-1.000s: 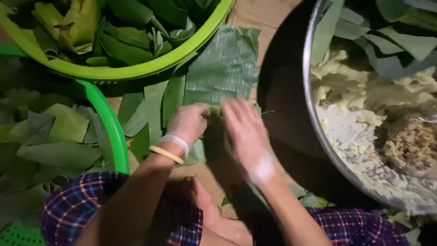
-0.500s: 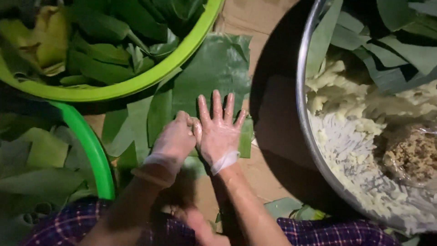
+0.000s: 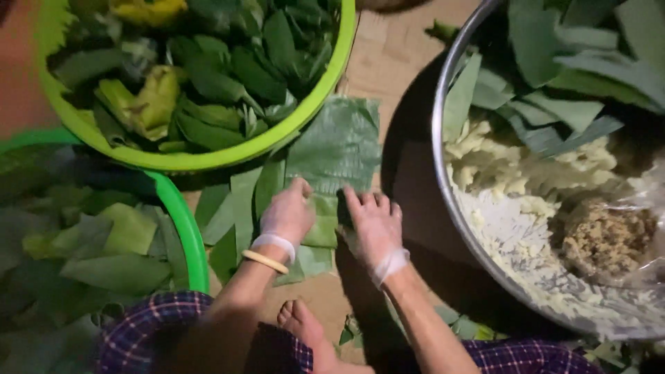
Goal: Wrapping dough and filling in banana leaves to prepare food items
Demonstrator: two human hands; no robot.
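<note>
— What is worn on the hands?
— A thin, clear disposable glove is worn on the left hand and another on the right hand; each glove is gathered into a pale, bunched cuff at the wrist.

— Is anything else seen at the wrists?
— A yellowish bangle is worn on the left wrist, just behind the glove cuff.

— And the clothing?
— A dark plaid garment, checked in navy with red and pale lines, is seen along the bottom edge on both sides. The forearms are left uncovered, and a bare foot is seen between them.
</note>
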